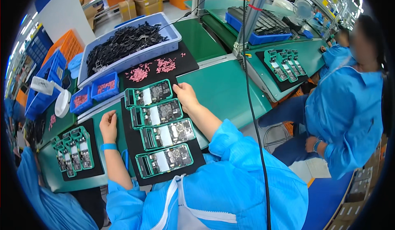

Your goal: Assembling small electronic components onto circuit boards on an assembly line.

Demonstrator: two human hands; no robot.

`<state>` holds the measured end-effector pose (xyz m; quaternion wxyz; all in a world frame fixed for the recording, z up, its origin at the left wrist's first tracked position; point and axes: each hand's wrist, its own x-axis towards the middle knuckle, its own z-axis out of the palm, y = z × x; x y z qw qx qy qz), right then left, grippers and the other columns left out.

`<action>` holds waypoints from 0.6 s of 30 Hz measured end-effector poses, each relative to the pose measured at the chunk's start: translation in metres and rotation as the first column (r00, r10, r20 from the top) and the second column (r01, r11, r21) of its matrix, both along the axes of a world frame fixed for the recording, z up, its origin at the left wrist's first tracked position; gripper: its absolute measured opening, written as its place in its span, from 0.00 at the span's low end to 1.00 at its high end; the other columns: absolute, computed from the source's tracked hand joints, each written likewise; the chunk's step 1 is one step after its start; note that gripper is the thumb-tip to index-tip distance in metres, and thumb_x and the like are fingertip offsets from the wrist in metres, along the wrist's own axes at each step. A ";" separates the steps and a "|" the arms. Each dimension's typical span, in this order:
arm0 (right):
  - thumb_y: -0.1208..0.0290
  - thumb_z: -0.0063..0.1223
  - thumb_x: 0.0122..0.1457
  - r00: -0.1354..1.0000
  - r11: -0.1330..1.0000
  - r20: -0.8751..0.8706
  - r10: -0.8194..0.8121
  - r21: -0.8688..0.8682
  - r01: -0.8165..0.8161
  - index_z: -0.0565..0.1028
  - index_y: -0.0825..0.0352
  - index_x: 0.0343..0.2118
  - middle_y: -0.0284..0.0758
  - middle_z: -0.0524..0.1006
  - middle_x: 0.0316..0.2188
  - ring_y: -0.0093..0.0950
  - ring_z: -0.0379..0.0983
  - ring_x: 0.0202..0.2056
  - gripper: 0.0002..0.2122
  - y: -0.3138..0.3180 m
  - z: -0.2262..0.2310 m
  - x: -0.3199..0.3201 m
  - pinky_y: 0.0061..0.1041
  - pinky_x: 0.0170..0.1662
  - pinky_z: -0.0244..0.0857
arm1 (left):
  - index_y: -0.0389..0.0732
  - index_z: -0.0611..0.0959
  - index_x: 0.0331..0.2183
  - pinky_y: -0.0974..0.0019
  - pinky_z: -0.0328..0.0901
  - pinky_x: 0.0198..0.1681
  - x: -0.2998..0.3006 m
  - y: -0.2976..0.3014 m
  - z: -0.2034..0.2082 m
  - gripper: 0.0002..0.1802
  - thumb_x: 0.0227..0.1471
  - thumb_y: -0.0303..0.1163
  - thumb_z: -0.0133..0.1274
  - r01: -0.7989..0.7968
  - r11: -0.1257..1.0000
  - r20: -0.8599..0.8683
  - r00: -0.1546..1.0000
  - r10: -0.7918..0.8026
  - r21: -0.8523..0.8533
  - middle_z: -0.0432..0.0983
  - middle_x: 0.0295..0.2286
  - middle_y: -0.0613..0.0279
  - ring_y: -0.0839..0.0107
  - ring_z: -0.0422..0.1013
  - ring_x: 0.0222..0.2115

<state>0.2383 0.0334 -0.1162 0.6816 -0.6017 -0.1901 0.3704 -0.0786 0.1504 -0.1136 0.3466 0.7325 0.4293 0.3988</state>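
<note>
Before me lies a black mat (131, 147) carrying several green trays in a column, each framing circuit boards. At the top right corner of the farthest tray (149, 93) is my right hand (187, 97), thumb and fingertips pinched together at the mat's edge; what they hold, if anything, is hidden. My left hand (108, 126) rests left of the mat, over the green tabletop, its fingers curled closed. I cannot make out anything inside it. A blue wristband (109, 146) circles my left wrist.
Beyond the mat, a large bin (175, 36) holds black parts. Pink pieces (166, 64) lie loose and fill two small blue boxes (105, 86). A black cable (252, 102) hangs to my right. Co-workers sit on both sides, near other mats with board trays (286, 65).
</note>
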 end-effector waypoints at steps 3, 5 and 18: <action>0.69 0.53 0.58 0.980 0.990 -0.184 -0.069 0.107 0.089 0.74 0.76 0.35 0.37 0.76 0.30 0.25 0.70 0.32 0.12 -0.029 0.008 0.011 0.27 0.37 0.65 | 0.36 0.80 0.40 0.76 0.64 0.38 0.000 0.000 -0.001 0.10 0.54 0.27 0.52 -0.003 1.000 -0.001 1.000 0.003 -0.022 0.76 0.32 0.67 0.81 0.69 0.32; 0.69 0.53 0.59 0.961 0.968 -0.232 -0.149 0.166 0.190 0.74 0.72 0.38 0.35 0.76 0.32 0.23 0.69 0.34 0.11 -0.054 0.004 0.025 0.26 0.39 0.64 | 0.36 0.80 0.39 0.76 0.64 0.38 -0.001 -0.003 0.002 0.10 0.54 0.26 0.52 -0.017 0.999 -0.001 1.000 0.017 -0.035 0.76 0.32 0.68 0.81 0.69 0.32; 0.69 0.49 0.62 0.452 0.403 -0.070 -0.889 0.349 0.846 0.72 0.73 0.32 0.31 0.73 0.27 0.22 0.66 0.29 0.10 -0.217 0.016 0.193 0.24 0.34 0.62 | 0.34 0.80 0.36 0.77 0.63 0.33 -0.007 0.000 0.000 0.07 0.53 0.25 0.52 0.000 0.999 0.104 0.995 0.003 -0.034 0.72 0.29 0.69 0.83 0.66 0.28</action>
